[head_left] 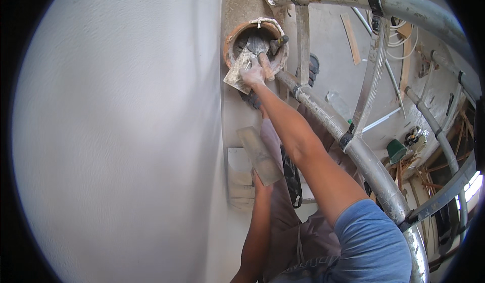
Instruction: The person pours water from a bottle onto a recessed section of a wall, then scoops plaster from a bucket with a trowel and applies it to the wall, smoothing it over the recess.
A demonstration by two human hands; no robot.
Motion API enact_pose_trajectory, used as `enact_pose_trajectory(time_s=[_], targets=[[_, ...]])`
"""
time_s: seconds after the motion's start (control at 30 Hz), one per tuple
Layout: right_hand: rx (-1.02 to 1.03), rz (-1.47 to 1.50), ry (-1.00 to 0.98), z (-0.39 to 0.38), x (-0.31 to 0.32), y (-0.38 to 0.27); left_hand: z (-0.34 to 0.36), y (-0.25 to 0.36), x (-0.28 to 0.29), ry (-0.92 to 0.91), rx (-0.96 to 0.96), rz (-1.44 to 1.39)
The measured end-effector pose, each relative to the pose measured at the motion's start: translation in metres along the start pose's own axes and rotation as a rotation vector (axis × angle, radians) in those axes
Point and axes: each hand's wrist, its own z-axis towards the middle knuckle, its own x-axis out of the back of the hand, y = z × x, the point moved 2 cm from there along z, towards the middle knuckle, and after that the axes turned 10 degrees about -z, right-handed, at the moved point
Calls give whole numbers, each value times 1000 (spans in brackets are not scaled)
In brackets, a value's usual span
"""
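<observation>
My right hand (253, 76) reaches to an orange bucket (230, 43) by the wall, closed on a plaster-smeared rectangular trowel (236, 77) at its rim. Just beside those fingers lies the wooden handle (266, 67) of another trowel, whose metal blade (257, 44) sits inside the bucket; whether my hand touches that handle is hard to tell. A further dark handle (279, 41) leans over the bucket's right rim. Lower down, my left hand (261, 183) is closed on a rectangular plastering trowel (259, 154), its grip hidden behind the flat blade.
A smooth pale wall (126, 131) fills the left side. Curved grey metal railing (374, 172) runs along the right, with a lower floor beyond it. Down there are a green bucket (396, 150), a wooden board (350, 38) and coiled white cable (404, 35). My shoe (250, 98) stands below the bucket.
</observation>
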Motion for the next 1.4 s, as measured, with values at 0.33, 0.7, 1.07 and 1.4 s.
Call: enact_pose_trajectory(time_s=[0.33, 0.7, 1.07, 1.4], targets=[[-174, 578, -358, -47, 101, 48, 0, -4, 9, -25, 76, -74], [-359, 1172, -597, -63, 127, 40, -8, -4, 2, -44, 120, -94], [-211, 923, -577, 27, 122, 1, -8, 29, -53, -392, 158, -297], [-291, 994, 211, 19, 160, 13, -8, 25, -35, -417, 190, -283]])
